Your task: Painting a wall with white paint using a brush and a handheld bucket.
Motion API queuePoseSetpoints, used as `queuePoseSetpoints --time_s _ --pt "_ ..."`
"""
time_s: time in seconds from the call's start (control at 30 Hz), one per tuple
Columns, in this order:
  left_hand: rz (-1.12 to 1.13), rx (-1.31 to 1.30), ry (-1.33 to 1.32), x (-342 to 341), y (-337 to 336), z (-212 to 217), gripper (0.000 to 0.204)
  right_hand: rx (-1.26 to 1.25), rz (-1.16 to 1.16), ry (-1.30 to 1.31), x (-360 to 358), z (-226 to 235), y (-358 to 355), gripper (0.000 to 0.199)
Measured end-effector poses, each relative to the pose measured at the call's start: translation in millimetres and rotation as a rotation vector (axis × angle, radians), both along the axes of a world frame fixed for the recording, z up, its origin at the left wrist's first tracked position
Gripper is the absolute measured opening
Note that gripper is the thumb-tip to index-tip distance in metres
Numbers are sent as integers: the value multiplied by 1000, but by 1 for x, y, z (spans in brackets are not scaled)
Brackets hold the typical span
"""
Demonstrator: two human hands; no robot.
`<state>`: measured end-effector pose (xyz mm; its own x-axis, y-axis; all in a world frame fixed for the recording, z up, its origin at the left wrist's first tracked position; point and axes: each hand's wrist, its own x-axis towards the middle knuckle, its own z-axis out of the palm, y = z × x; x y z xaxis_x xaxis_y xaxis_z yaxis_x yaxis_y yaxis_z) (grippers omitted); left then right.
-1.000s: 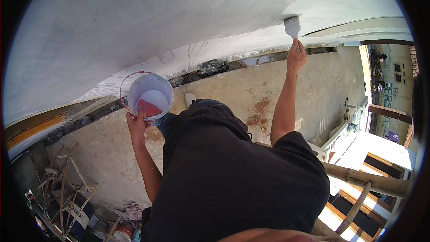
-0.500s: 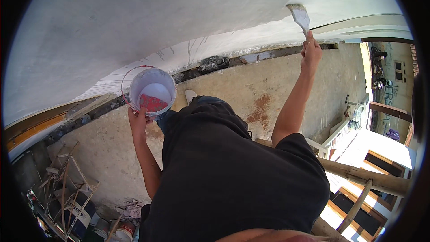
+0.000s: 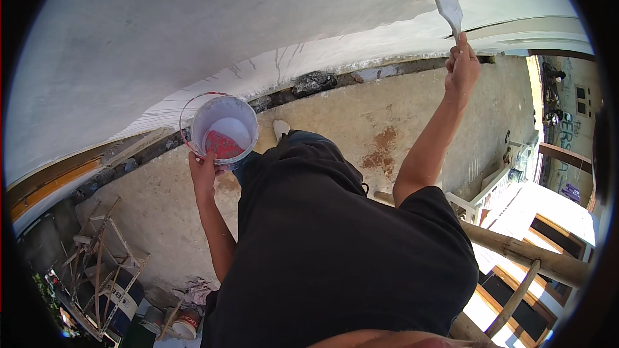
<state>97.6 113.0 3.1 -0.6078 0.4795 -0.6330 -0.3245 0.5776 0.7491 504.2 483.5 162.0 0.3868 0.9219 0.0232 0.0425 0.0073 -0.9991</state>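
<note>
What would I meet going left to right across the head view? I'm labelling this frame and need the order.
Metal scaffold frame → left hand → paint bucket → right hand holding the brush → bamboo pole.

One bucket centre left; one brush upper right; two bamboo poles lower right; two paint cans lower left.

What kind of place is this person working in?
Likely an outdoor building site, high up beside a house wall. The right hand holds a brush to the white wall, the left hand holds a paint bucket, and bamboo poles stand below.
</note>
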Motion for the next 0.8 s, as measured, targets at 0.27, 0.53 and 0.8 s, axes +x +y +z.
queuePoseSetpoints --time_s 0.27,0.53,0.8 --pt "-21 -36 10 0 3 1 39 -188 103 176 -7 -107 -2 38" --pt "29 2 0 4 -3 11 32 -175 -61 -74 13 -128 12 41" --pt "38 -11 37 4 -7 16 29 184 -270 -454 12 -139 23 36"
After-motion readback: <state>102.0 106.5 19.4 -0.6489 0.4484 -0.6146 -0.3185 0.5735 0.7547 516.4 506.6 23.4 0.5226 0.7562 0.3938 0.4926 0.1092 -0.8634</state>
